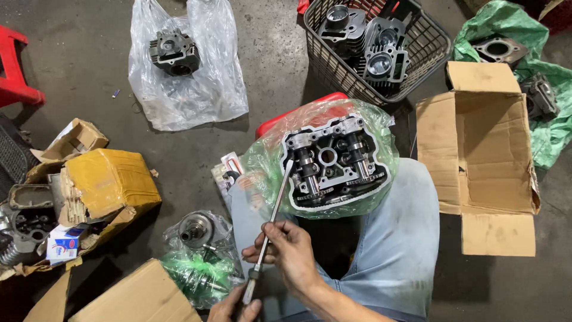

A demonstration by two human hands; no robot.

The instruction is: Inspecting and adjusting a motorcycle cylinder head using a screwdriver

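The cylinder head (pixel 335 162) rests camshaft side up on a green plastic bag (pixel 262 161) over a red stool (pixel 298 116), between the knees, so the bag keeps it clean. The long screwdriver (pixel 273 217) has its tip at the head's left edge. Right hand (pixel 292 250) is closed around its shaft as a guide; left hand (pixel 235 310) wraps the handle. A basket (pixel 429 53) of cylinders stands far right, a cardboard box (pixel 482 161) right.

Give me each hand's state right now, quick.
Left hand: closed on the handle end of the long driver tool.
Right hand: closed around the tool's shaft, whose tip reaches the cylinder head.
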